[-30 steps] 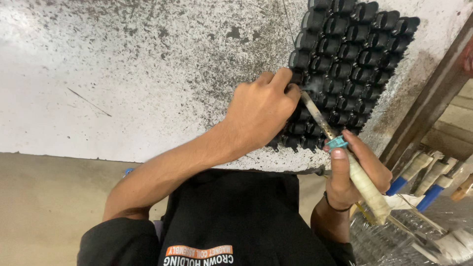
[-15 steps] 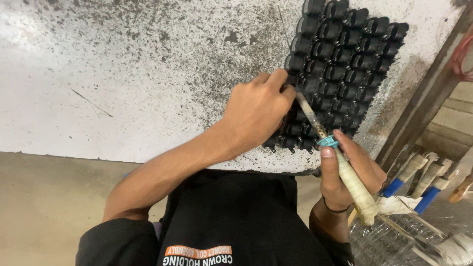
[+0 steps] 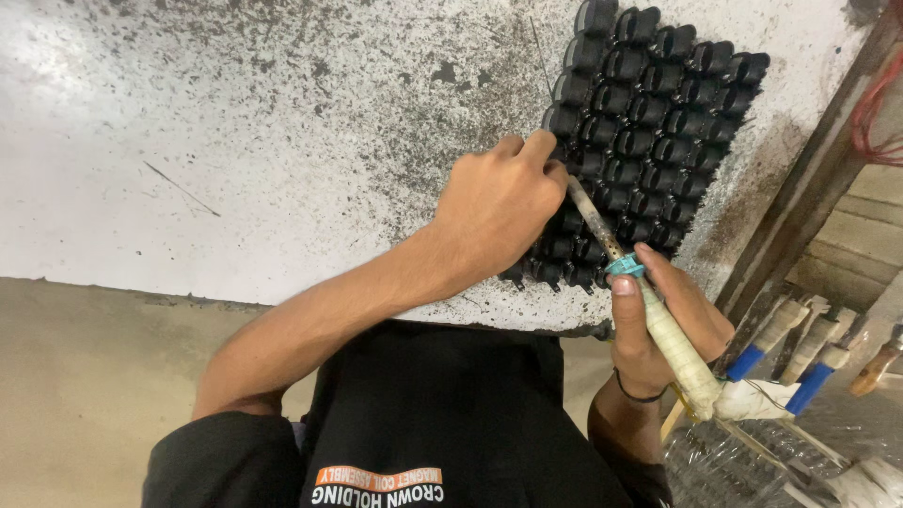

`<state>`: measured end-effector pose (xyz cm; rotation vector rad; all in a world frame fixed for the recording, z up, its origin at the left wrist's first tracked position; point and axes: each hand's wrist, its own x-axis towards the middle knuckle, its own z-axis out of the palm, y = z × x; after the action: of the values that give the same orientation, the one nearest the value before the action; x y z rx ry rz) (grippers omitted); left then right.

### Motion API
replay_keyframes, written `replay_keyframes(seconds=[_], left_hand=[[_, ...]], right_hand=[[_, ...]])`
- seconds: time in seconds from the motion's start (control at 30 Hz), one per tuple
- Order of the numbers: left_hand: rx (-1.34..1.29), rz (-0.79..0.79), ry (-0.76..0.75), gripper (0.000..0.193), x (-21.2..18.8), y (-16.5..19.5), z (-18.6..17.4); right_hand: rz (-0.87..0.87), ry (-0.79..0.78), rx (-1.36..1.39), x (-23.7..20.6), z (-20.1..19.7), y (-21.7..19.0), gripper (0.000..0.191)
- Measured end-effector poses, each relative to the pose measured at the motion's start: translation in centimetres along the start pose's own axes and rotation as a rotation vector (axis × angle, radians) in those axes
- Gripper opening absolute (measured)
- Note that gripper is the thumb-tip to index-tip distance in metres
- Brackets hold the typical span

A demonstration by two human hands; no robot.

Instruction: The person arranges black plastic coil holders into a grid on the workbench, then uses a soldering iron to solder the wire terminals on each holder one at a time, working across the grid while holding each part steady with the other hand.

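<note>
Soldering iron (image 3: 649, 310) gripped in the right hand (image 3: 663, 325), right of centre, fingers wrapped round its pale taped handle just below a teal collar; metal shaft slants up-left, tip hidden behind the left hand (image 3: 499, 202). Left hand curled, fingertips pressed on the lower left edge of a block of small black components (image 3: 658, 122), set in close rows at upper right; whether it pinches one, cannot tell. Block lies on a white, black-speckled surface (image 3: 235, 141) filling the upper frame. More tools with pale handles and blue bands (image 3: 809, 357) rest at the right edge, beside a dark slanting rail (image 3: 809, 188). Black shirt at bottom centre.
</note>
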<state>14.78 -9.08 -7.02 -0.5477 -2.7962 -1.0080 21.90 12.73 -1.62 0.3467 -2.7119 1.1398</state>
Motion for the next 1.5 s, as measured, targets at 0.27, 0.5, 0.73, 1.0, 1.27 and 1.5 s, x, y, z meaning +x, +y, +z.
replay_keyframes(seconds=[0.27,0.5,0.73,1.0,1.27,1.5], left_hand=[[-0.017,0.031,0.008,0.007,0.4,0.1,-0.1],[-0.045,0.01,0.004,0.012,0.6,0.1,-0.1],[-0.029,-0.006,-0.017,0.009,0.7,0.0,-0.3],[-0.076,0.002,-0.051,0.011,0.8,-0.1,0.4],[-0.118,0.015,0.037,0.022,0.5,-0.4,0.2],[-0.136,-0.005,0.088,0.011,-0.5,-0.5,-0.5]], right_hand=[[-0.02,0.013,0.017,0.0,0.1,0.0,0.028],[-0.035,0.0,-0.03,0.2,0.0,-0.3,0.027],[-0.024,0.047,0.015,-0.1,0.1,-0.3,0.026],[-0.013,0.072,0.072,-0.3,0.3,0.6,0.026],[-0.031,0.034,-0.002,-0.2,-0.4,0.1,0.025],[0.074,0.186,0.248,-1.1,0.0,0.8,0.032]])
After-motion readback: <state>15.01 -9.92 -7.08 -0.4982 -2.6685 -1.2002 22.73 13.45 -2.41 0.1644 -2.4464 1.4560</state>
